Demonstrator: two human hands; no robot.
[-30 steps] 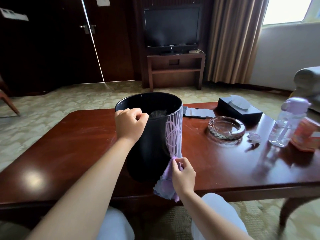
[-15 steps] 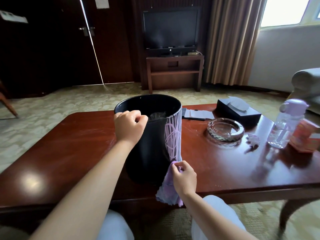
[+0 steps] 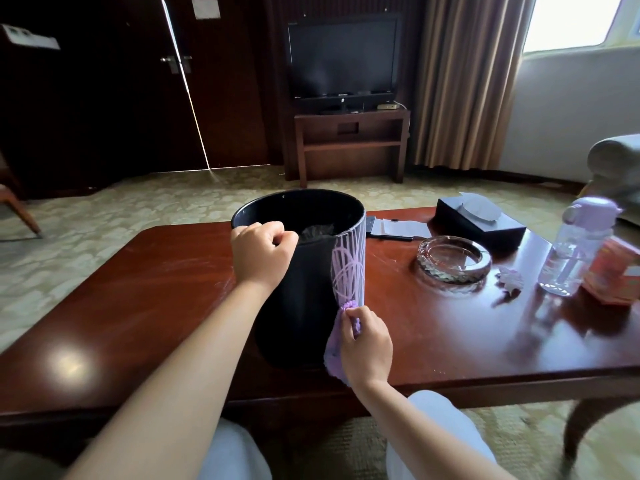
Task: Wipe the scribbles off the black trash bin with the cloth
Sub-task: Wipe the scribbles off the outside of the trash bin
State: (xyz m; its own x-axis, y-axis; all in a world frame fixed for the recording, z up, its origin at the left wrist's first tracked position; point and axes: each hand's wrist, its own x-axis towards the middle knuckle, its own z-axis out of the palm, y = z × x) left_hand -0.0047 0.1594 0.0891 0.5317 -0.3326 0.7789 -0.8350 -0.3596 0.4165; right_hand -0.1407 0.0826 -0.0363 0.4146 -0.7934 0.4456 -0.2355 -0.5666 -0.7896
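The black trash bin (image 3: 301, 292) stands upright on the dark red wooden table (image 3: 138, 306). Pale purple scribbles (image 3: 348, 268) cover its right side from the rim down. My left hand (image 3: 261, 254) grips the near rim of the bin, fingers curled over the edge. My right hand (image 3: 365, 344) pinches a purple cloth (image 3: 334, 358) and presses it against the lower right of the bin, just under the scribbles. Part of the cloth hangs below my hand.
A glass ashtray (image 3: 453, 259) sits right of the bin, with a black tissue box (image 3: 481, 221) behind it. A lilac-capped water bottle (image 3: 575, 247) and an orange box (image 3: 613, 271) stand at the far right. Papers and a pen (image 3: 398, 230) lie behind the bin.
My right hand has moved the cloth slightly up the bin's lower right side. My left hand keeps its grip on the rim.
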